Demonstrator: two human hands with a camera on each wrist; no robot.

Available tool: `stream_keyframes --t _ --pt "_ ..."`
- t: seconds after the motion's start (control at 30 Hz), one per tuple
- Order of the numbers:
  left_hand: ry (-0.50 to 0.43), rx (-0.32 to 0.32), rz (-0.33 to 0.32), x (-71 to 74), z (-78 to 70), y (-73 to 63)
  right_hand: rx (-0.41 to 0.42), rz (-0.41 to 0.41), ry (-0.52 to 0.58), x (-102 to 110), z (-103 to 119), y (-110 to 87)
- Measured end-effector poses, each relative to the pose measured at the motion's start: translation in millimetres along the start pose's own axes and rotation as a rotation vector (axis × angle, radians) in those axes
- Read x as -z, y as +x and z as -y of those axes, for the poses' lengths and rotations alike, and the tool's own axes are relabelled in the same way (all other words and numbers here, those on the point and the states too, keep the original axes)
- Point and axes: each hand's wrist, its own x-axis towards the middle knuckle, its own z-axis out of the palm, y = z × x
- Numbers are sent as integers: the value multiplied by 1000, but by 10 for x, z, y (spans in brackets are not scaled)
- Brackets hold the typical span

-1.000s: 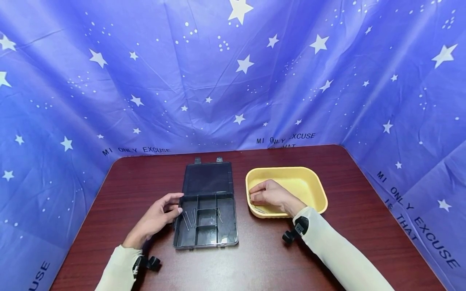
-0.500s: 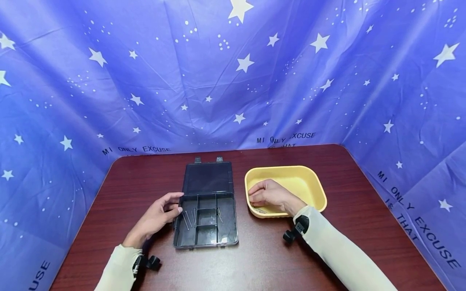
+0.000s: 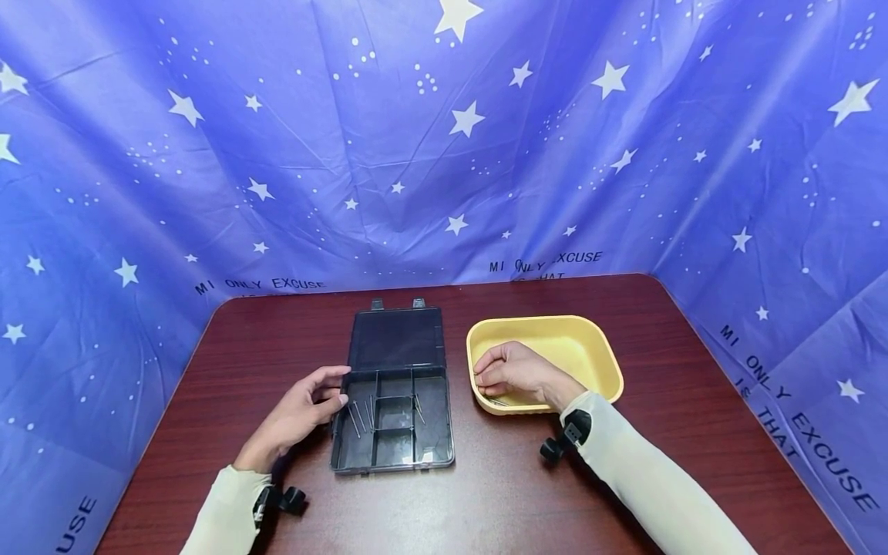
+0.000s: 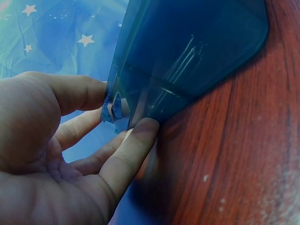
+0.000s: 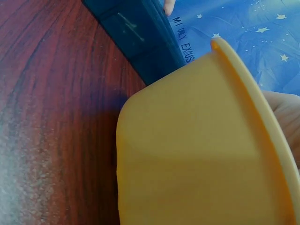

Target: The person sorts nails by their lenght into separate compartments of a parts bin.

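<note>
A dark see-through compartment box (image 3: pixel 432 439) lies on the table with its lid (image 3: pixel 397 339) folded back. My left hand (image 3: pixel 294 416) grips its left edge near the hinge, thumb and fingers against the plastic in the left wrist view. Several thin metal nails (image 3: pixel 354 422) lie in the long left compartment, and a few more in the right one. Inside a yellow basin (image 3: pixel 565 347), my right hand (image 3: pixel 520 374) reaches low by the left wall, fingers and thumb bent together. Some nails (image 3: pixel 496 401) lie beneath it. Its fingertips are too small to tell whether they pinch one.
The basin stands right of the box, with a narrow strip of dark red wood table (image 3: pixel 486 493) between them. A blue star-patterned curtain (image 3: pixel 388 154) hangs behind and on both sides. In the right wrist view the basin's outer wall (image 5: pixel 197 140) blocks most of my right hand.
My right hand stays at the basin's left wall, with only slight finger movement. The nails showing beneath it look a little different. The basin has shifted very slightly left; my left hand and the box hold still.
</note>
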Motion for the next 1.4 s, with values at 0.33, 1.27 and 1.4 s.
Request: stream_keyframes --t 0.33,1.27,1.4 --pt "22 -4 -8 -1 34 11 7 3 123 37 41 -14" --pt "28 1 6 13 12 4 328 -98 359 263 718 -421" --pt "21 -4 9 16 9 2 386 -95 392 288 858 -504"
